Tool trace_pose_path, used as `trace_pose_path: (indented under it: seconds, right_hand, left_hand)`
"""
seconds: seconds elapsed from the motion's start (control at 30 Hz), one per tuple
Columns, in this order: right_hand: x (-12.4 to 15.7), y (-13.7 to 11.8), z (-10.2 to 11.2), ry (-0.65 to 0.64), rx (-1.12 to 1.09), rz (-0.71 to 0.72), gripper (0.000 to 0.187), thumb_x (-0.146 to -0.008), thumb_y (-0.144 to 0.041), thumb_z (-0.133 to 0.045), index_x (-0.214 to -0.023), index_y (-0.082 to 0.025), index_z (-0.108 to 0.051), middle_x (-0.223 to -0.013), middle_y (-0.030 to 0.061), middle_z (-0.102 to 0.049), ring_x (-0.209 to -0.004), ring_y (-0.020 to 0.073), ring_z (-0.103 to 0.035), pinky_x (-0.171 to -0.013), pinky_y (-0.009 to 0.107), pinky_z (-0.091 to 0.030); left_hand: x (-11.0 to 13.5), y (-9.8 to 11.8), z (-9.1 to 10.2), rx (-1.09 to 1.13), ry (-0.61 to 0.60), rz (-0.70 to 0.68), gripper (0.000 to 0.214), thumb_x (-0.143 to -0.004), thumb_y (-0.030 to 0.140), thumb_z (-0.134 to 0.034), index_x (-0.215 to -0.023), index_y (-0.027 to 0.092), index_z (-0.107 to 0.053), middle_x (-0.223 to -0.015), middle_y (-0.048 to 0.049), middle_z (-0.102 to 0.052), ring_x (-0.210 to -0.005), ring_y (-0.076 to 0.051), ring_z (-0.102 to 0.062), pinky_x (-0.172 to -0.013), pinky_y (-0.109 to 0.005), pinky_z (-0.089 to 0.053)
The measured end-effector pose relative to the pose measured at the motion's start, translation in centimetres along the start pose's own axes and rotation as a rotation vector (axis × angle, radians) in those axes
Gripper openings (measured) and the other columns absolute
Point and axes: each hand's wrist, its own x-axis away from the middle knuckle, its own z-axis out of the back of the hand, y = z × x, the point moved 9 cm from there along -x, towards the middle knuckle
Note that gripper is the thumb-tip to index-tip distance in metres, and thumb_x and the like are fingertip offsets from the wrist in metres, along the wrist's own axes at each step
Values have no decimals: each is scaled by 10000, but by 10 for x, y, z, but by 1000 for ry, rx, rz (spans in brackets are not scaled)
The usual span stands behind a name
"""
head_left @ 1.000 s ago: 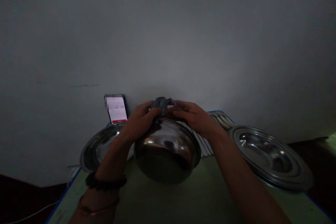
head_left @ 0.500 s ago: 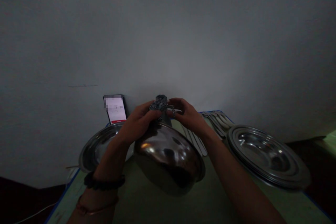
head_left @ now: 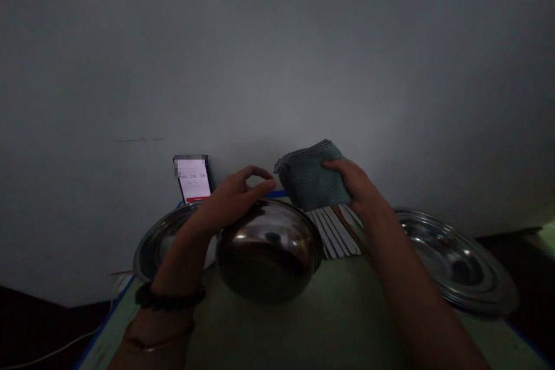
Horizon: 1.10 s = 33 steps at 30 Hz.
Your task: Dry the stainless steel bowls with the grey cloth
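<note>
A steel bowl [head_left: 266,254] is held tilted in front of me, its shiny rounded outside towards the camera. My left hand [head_left: 232,199] rests on its upper rim with curled fingers gripping it. My right hand [head_left: 358,188] holds a folded grey-green cloth [head_left: 312,176] lifted above and to the right of the bowl, apart from it. The scene is dim.
A steel plate [head_left: 162,243] lies behind my left arm, and stacked steel plates [head_left: 459,266] lie at the right. Several flat utensils [head_left: 336,234] lie behind the bowl. A lit phone [head_left: 193,179] leans on the grey wall. The pale table [head_left: 329,324] has a blue edge.
Both hands were bunched on the cloth at the bowl's top rim. Now my right hand has lifted the cloth up and to the right, and the bowl has tilted back.
</note>
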Motion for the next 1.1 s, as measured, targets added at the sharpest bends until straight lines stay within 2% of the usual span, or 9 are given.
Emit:
trace_pose_path:
  seconds: [0.13, 0.3, 0.37, 0.5, 0.7, 0.83, 0.9, 1.03, 1.1]
  right_hand:
    - [14, -43, 5, 74, 324, 265, 268, -721, -360, -670, -939, -206, -642, -836, -2, -681, -766, 181, -621, -660, 294, -487]
    - [60, -40, -76, -620, 700, 271, 357, -856, -547, -505, -878, -219, -643, -877, 16, -659, -796, 164, -588, -698, 290, -464]
    - [62, -44, -83, -551, 695, 303, 468, -907, -587, -352, -824, -212, -620, -857, 32, -656, -790, 162, -580, -704, 299, -454]
    - [51, -41, -80, -315, 747, 320, 381, -827, -554, -560, -1007, -217, -560, -881, 33, -661, -751, 158, -577, -674, 301, -440]
    - [53, -45, -91, -518, 723, 464, 348, -919, -464, -446, -721, -198, -552, -669, -27, -522, -643, 105, -482, -596, 250, -379]
    - [43, -48, -76, -449, 633, 502, 321, -930, -445, -428, -750, -199, -529, -689, -31, -500, -651, 103, -463, -609, 251, -374]
    - [39, -50, -70, -380, 618, 526, 316, -931, -437, -427, -749, -200, -527, -693, -30, -506, -663, 106, -465, -618, 256, -371]
    - [45, -51, -76, -395, 668, 529, 313, -921, -404, -461, -698, -194, -523, -654, -37, -491, -639, 99, -456, -601, 251, -356]
    - [52, -53, -81, -406, 716, 527, 317, -918, -387, -467, -674, -191, -516, -631, -40, -480, -622, 95, -448, -584, 249, -344]
  left_hand:
    - [-2, 0, 10, -92, 109, 6, 330, -810, 482, -566, -946, 182, -580, -534, 32, -524, -478, -112, -473, -435, -210, -326]
    - [0, 4, 38, -151, 386, -36, 246, -809, 443, -570, -855, 204, -533, -412, 69, -436, -389, -104, -399, -394, -212, -271]
    - [5, 8, 44, -145, 465, -55, 218, -803, 419, -576, -837, 211, -517, -391, 73, -433, -370, -104, -389, -383, -209, -261]
    - [13, 19, 46, -113, 520, -98, 206, -792, 392, -589, -861, 213, -513, -389, 70, -474, -361, -104, -418, -379, -197, -273]
    - [19, 9, 68, -42, 692, -100, 276, -727, 420, -660, -880, 201, -589, -424, 85, -420, -372, -80, -350, -382, -196, -260]
    - [21, -13, 85, 159, 801, -19, 293, -723, 438, -655, -888, 203, -596, -504, 71, -439, -432, -88, -399, -408, -202, -307]
    - [16, -13, 76, 176, 678, -14, 270, -780, 464, -588, -794, 194, -592, -516, 54, -459, -454, -87, -415, -421, -201, -319]
    - [8, 13, 22, 81, 104, -136, 474, -864, 533, -427, -593, 172, -571, -549, 13, -533, -501, -90, -463, -469, -206, -364]
    - [12, 26, 6, 29, -34, -219, 436, -871, 488, -446, -622, 168, -607, -594, 12, -569, -546, -93, -488, -512, -203, -390]
